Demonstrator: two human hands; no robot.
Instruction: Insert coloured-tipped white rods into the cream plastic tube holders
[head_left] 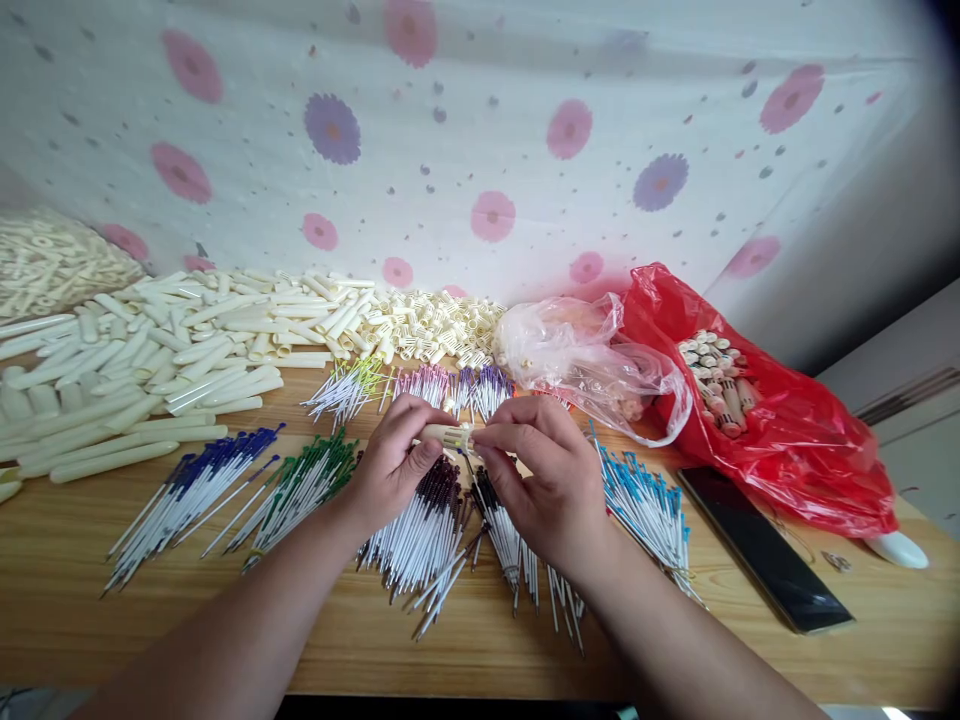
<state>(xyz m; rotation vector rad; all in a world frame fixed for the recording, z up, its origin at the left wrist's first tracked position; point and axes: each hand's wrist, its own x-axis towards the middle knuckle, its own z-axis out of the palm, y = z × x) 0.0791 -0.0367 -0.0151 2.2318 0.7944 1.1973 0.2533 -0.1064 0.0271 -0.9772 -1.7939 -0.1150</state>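
Note:
Between my hands, above the wooden table, is a cream slotted pen barrel section [448,436]. My left hand [396,458] is closed around its left end, thumb and forefinger pinching it. My right hand [553,482] pinches the right end, where a small pale piece shows; its fingertips partly hide that end. Below lie bundles of white pen refills with dark brown tips [420,525] and black tips [499,525]. Green-tipped refills [304,490] are by my left forearm, and blue-tipped refills [649,510] are right of my right hand.
Cream pen barrels [150,350] pile up at the left, with short slotted sections [439,325] behind my hands. A clear plastic bag [570,345] and a red bag [795,440] of assembled pieces stand at the right. A black phone [765,550] lies before them.

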